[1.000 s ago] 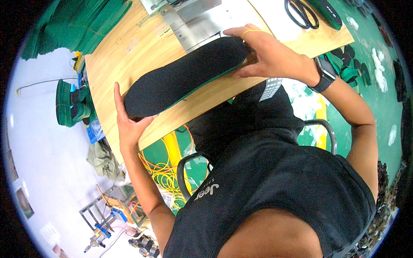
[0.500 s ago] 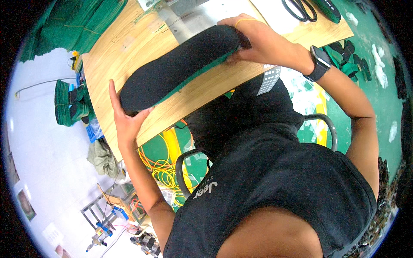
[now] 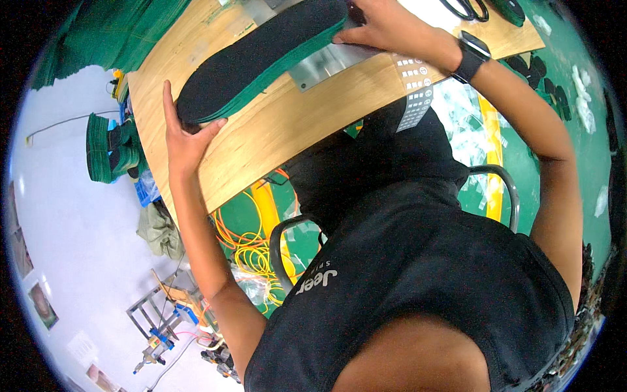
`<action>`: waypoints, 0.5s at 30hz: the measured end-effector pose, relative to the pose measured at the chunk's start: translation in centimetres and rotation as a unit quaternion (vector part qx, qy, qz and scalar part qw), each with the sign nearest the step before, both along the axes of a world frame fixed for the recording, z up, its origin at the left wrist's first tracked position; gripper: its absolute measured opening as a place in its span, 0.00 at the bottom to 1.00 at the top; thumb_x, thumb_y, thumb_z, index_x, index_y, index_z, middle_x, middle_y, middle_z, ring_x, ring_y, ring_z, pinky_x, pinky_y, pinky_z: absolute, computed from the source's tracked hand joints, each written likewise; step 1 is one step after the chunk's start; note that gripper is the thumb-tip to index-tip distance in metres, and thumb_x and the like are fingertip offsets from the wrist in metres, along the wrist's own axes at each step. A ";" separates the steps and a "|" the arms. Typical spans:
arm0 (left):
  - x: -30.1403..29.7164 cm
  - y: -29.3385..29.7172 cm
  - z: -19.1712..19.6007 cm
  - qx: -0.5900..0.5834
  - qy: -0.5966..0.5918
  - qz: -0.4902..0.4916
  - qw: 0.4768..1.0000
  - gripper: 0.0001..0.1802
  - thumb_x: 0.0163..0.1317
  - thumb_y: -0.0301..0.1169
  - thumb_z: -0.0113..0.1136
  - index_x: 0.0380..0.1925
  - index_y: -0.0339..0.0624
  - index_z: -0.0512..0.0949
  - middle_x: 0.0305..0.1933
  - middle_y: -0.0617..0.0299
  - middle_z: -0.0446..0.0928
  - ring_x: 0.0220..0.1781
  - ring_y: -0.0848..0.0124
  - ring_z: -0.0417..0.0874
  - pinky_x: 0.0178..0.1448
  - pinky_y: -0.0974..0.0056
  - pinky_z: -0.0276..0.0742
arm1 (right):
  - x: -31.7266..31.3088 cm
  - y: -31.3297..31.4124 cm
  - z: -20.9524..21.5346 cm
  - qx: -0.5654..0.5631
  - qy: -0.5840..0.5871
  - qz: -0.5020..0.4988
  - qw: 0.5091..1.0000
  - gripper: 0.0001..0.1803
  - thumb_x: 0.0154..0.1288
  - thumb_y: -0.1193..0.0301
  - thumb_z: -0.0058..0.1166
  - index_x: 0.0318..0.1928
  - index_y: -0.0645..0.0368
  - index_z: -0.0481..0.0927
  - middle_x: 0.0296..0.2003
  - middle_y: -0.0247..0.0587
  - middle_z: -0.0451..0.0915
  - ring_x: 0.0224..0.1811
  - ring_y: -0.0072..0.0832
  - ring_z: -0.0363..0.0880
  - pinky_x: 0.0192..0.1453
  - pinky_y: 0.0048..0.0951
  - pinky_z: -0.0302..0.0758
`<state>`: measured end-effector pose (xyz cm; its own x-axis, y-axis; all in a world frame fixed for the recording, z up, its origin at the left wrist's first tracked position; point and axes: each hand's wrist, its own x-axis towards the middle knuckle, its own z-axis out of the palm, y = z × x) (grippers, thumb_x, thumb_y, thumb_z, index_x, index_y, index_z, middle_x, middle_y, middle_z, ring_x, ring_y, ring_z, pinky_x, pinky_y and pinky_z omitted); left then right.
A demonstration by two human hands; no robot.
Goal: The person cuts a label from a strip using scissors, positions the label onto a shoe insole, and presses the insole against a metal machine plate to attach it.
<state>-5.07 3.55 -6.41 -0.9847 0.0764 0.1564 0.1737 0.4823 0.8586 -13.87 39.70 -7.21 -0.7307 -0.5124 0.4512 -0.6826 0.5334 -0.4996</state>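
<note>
Head view: both hands (image 3: 186,140) (image 3: 385,26) grip a felt-like black-topped green insole stack (image 3: 261,55).

A light wooden bench (image 3: 274,140) stands over a pale grey floor (image 3: 72,215) that meets a green-painted floor area (image 3: 588,144) on the right. Orange and yellow cables (image 3: 251,245) coil beneath the bench beside a grey metal chair frame (image 3: 503,183). Green stacked material (image 3: 101,147) sits left, near a blue crate (image 3: 145,189).

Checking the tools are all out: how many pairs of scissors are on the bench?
1: the scissors lie at the bench's far edge, beyond the right hand; the frame cuts them off, so others may be hidden.
</note>
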 end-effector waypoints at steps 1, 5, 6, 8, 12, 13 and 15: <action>-0.4 -0.2 0.0 -0.007 0.000 -0.004 1.000 0.63 0.37 0.20 0.75 0.72 0.45 0.45 0.57 0.48 0.70 0.55 0.62 0.75 0.56 0.63 0.74 | -0.3 -0.2 -0.3 -0.003 0.002 -0.006 1.000 0.32 0.46 0.64 0.68 0.51 0.64 0.70 0.40 0.56 0.73 0.45 0.49 0.72 0.50 0.41 0.71; -2.1 -1.4 -1.0 -0.077 0.059 0.011 0.995 0.56 0.45 0.19 0.70 0.72 0.46 0.47 0.53 0.51 0.73 0.46 0.68 0.76 0.46 0.68 0.75 | -1.3 -0.7 0.2 -0.007 -0.058 -0.022 0.998 0.28 0.45 0.65 0.68 0.46 0.63 0.71 0.36 0.55 0.73 0.41 0.48 0.72 0.45 0.41 0.70; -2.3 -1.4 -1.1 -0.044 0.047 0.017 0.998 0.57 0.44 0.18 0.71 0.72 0.45 0.47 0.54 0.50 0.72 0.49 0.67 0.76 0.50 0.67 0.74 | -1.6 -0.7 0.5 -0.009 -0.072 -0.017 0.997 0.28 0.45 0.65 0.68 0.45 0.63 0.71 0.35 0.55 0.73 0.41 0.49 0.72 0.45 0.41 0.70; -2.6 -1.2 -1.1 0.024 0.022 0.026 0.999 0.58 0.43 0.18 0.73 0.71 0.42 0.46 0.57 0.49 0.71 0.54 0.64 0.74 0.58 0.63 0.71 | -1.8 -1.0 0.4 -0.056 -0.077 -0.007 0.995 0.27 0.44 0.66 0.67 0.44 0.64 0.71 0.34 0.54 0.73 0.39 0.49 0.72 0.43 0.41 0.71; -2.8 -0.7 -0.5 0.014 0.004 0.034 0.999 0.57 0.44 0.19 0.72 0.71 0.39 0.46 0.56 0.48 0.71 0.54 0.65 0.74 0.59 0.63 0.70 | -2.7 -1.3 -0.5 -0.049 -0.029 -0.028 0.998 0.27 0.44 0.67 0.67 0.43 0.66 0.71 0.34 0.54 0.74 0.38 0.48 0.73 0.43 0.40 0.71; -2.9 -0.8 -0.7 0.004 0.015 0.032 0.999 0.56 0.45 0.19 0.72 0.71 0.40 0.47 0.54 0.50 0.72 0.52 0.66 0.74 0.56 0.64 0.71 | -2.7 -1.3 -0.6 -0.040 -0.024 -0.043 0.998 0.27 0.44 0.67 0.66 0.43 0.66 0.71 0.35 0.54 0.74 0.38 0.47 0.73 0.43 0.40 0.71; -3.1 -1.2 -1.0 -0.019 0.038 0.033 0.999 0.55 0.46 0.21 0.72 0.71 0.43 0.48 0.52 0.53 0.73 0.48 0.68 0.74 0.51 0.66 0.73 | -3.0 -1.4 -0.7 -0.061 -0.040 -0.032 0.997 0.25 0.44 0.68 0.65 0.43 0.66 0.71 0.35 0.55 0.74 0.39 0.47 0.73 0.43 0.40 0.71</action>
<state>-8.20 2.38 -7.41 -0.9730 0.0196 0.2300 0.2057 0.5262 0.8251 -16.86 38.31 -7.92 -0.7963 -0.4084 0.4461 -0.6043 0.5067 -0.6149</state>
